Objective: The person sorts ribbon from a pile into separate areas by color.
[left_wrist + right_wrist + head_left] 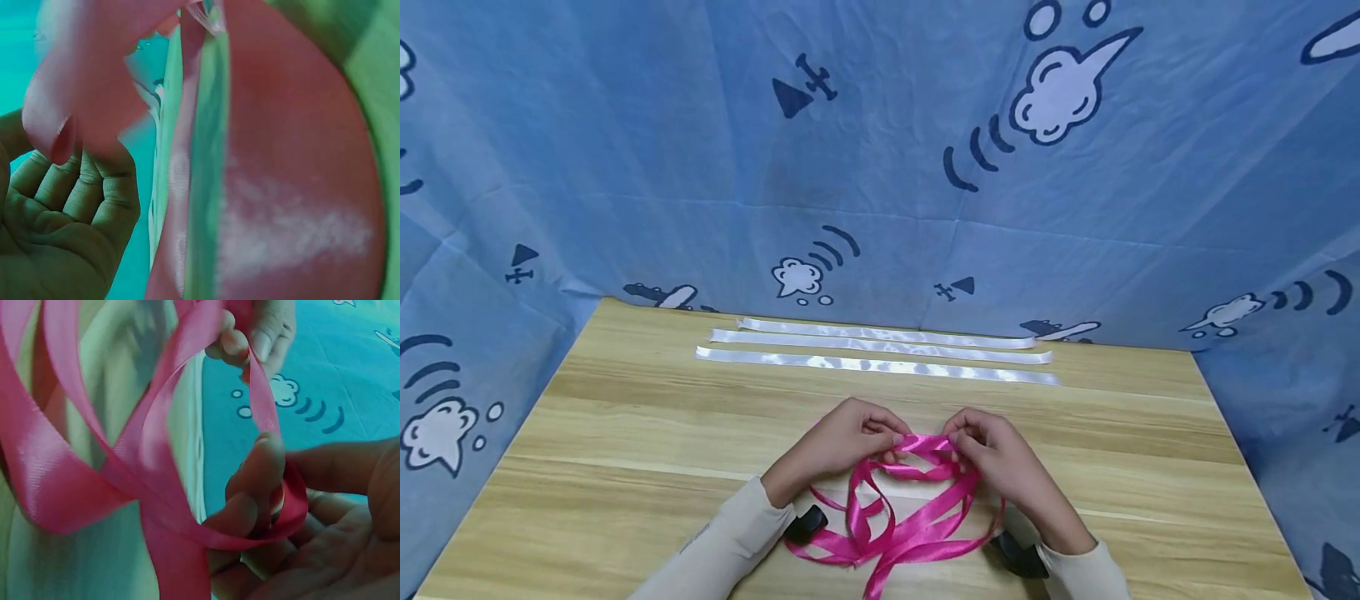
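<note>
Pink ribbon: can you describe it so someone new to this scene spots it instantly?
Find the wooden table in front of the blue cloth, then look at its near side, where the left hand and right hand pinch the pink ribbon. Its bright colour and loose, overlapping loops set it apart from the three straight white strips farther back.

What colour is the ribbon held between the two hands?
The ribbon is bright pink with a glossy sheen; it shows best in the head view.
</note>
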`<move>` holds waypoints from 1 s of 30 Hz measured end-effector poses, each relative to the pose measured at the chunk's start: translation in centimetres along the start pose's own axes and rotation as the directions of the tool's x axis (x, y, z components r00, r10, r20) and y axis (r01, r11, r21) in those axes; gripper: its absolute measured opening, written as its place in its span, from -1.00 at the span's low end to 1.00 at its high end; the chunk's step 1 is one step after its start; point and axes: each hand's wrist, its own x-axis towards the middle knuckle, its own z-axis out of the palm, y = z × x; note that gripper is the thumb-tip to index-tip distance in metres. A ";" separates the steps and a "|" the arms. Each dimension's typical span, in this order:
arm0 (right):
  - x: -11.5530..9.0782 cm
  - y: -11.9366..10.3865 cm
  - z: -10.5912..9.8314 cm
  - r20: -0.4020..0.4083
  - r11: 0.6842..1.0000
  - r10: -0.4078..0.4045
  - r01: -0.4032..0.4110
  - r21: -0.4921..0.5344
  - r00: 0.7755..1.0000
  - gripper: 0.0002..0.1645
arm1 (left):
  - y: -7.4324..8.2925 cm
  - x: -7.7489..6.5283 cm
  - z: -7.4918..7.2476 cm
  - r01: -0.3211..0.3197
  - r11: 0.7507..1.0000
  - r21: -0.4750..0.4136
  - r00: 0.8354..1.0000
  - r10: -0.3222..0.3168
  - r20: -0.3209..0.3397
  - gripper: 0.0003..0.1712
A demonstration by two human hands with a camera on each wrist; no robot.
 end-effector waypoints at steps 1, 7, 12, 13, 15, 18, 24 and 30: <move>-0.1 0.0 -0.2 0.024 1.000 -0.007 0.006 0.014 1.000 -0.86 | 0.0 -0.2 0.0 0.001 1.000 -0.009 1.000 -0.001 0.002 -0.82; -0.7 -0.2 -1.7 0.157 0.998 -0.062 0.061 0.012 0.986 -0.81 | 0.1 -1.6 -0.4 0.006 0.998 -0.058 1.000 -0.006 -0.001 -0.82; -1.3 -0.4 -2.7 0.235 0.995 -0.094 0.095 0.008 0.967 -0.81 | 0.5 -3.0 -1.1 0.012 0.997 -0.071 1.000 -0.012 -0.010 -0.82; -1.5 -0.3 -2.8 0.251 0.995 -0.103 0.101 0.020 0.962 -0.81 | 0.6 -3.3 -1.2 0.013 0.997 -0.069 1.000 -0.014 -0.010 -0.82; -1.8 -0.3 -3.2 0.280 0.993 -0.116 0.107 0.049 0.953 -0.80 | 0.8 -3.9 -1.5 0.014 0.998 -0.065 1.000 -0.014 -0.007 -0.82; -2.2 -0.3 -3.7 0.307 0.989 -0.143 0.121 0.089 0.941 -0.79 | 1.2 -4.8 -1.9 0.017 0.998 -0.065 1.000 -0.017 -0.002 -0.81; -3.3 -0.9 -5.3 0.316 0.974 -0.220 0.190 0.122 0.923 -0.82 | 2.2 -6.5 -2.9 -0.001 0.999 -0.041 1.000 0.000 -0.017 -0.81; -4.1 -1.4 -6.9 0.291 0.963 -0.266 0.236 0.132 0.919 -0.85 | 3.2 -7.9 -4.2 -0.009 1.000 -0.006 0.999 0.009 -0.044 -0.81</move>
